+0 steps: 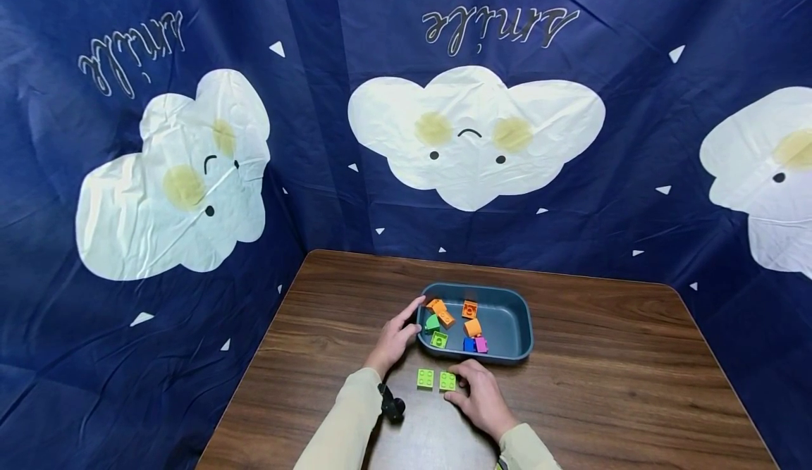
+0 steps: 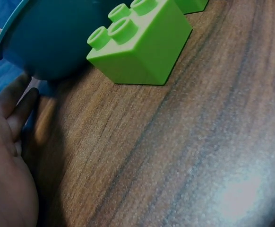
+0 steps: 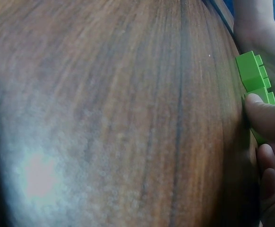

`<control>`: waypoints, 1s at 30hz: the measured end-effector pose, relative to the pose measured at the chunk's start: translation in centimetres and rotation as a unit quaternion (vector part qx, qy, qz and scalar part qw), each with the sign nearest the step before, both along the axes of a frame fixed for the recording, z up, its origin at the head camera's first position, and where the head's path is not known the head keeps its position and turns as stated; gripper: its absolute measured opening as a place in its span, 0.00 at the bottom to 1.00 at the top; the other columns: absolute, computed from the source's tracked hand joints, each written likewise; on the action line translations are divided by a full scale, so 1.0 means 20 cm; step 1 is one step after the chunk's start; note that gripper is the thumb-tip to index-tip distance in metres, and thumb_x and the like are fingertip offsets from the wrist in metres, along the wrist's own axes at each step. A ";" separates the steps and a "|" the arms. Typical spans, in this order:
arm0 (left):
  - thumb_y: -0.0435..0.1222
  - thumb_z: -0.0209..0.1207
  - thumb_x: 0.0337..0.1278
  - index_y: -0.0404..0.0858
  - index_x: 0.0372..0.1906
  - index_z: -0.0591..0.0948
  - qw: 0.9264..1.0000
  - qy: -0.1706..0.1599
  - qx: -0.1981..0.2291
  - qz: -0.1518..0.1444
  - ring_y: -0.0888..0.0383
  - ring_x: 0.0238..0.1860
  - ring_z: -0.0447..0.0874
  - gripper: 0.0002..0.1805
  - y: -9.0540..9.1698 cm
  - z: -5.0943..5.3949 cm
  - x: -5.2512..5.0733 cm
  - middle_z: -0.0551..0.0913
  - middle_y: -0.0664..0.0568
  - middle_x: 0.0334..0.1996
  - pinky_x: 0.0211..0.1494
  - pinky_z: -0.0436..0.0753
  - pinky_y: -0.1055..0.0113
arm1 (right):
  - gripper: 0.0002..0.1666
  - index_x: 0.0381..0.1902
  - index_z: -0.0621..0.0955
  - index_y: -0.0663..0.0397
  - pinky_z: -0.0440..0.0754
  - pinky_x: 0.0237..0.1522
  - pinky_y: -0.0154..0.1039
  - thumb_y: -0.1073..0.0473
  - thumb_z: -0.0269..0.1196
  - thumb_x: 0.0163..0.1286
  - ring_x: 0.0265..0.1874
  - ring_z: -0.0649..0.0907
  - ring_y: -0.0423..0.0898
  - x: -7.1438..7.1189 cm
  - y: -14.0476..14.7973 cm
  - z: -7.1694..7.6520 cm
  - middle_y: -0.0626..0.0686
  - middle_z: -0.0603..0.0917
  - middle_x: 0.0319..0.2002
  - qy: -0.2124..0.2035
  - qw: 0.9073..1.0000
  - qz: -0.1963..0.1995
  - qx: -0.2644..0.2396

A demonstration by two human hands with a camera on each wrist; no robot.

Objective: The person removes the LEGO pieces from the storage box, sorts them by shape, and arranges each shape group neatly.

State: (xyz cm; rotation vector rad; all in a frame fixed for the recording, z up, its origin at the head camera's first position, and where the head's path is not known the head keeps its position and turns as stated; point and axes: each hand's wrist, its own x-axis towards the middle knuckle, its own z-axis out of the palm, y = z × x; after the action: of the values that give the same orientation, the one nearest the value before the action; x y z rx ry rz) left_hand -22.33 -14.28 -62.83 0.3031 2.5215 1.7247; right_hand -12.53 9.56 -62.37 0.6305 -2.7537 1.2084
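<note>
My left hand rests against the left side of a dark teal tray, its extended fingers touching the rim and outer wall. Inside the tray lie several toy building blocks, among them an orange block, a green rounded block and a lime block. In front of the tray, two lime green four-stud blocks stand upright, a narrow gap apart. The left block is untouched. My right hand pinches the right block between thumb and forefinger, on the tabletop.
The brown wood-grain table ends at a blue curtain with white clouds, behind and at both sides. Blue and magenta blocks lie near the tray's front wall. A black wrist device sits on my left wrist.
</note>
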 end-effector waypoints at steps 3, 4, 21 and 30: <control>0.38 0.55 0.71 0.68 0.78 0.69 1.000 0.001 0.001 -0.001 0.52 0.79 0.63 0.35 0.00 0.00 0.00 0.70 0.61 0.77 0.80 0.59 0.39 | 0.22 0.48 0.88 0.56 0.82 0.40 0.34 0.60 0.81 0.56 0.37 0.81 0.38 0.00 0.00 0.00 0.45 0.83 0.43 -0.002 1.000 -0.001 0.000; 0.38 0.55 0.71 0.68 0.78 0.69 1.000 0.001 0.000 -0.001 0.52 0.79 0.63 0.35 0.00 0.00 0.00 0.69 0.61 0.77 0.80 0.59 0.39 | 0.22 0.49 0.88 0.56 0.81 0.40 0.34 0.60 0.81 0.56 0.37 0.81 0.38 0.00 0.00 0.00 0.45 0.83 0.43 -0.003 1.000 -0.001 0.001; 0.37 0.55 0.73 0.65 0.78 0.69 1.000 -0.003 0.017 -0.008 0.50 0.80 0.63 0.34 0.00 -0.01 0.00 0.70 0.60 0.77 0.80 0.58 0.38 | 0.27 0.51 0.87 0.57 0.80 0.38 0.34 0.57 0.82 0.54 0.34 0.79 0.36 0.01 0.04 -0.01 0.46 0.82 0.42 -0.014 1.000 -0.003 0.002; 0.38 0.55 0.71 0.63 0.79 0.69 1.000 0.006 0.008 -0.008 0.52 0.79 0.63 0.34 -0.01 -0.01 0.00 0.69 0.60 0.77 0.80 0.59 0.40 | 0.26 0.50 0.88 0.56 0.80 0.36 0.33 0.56 0.83 0.54 0.32 0.79 0.34 0.05 0.09 0.00 0.46 0.84 0.42 0.022 1.000 -0.015 -0.005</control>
State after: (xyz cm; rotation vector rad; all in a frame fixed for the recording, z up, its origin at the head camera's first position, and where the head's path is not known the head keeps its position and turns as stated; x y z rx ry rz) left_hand -22.42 -14.39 -63.00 0.3345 2.5064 1.7442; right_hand -11.59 11.42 -62.38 0.6045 -2.7091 1.1867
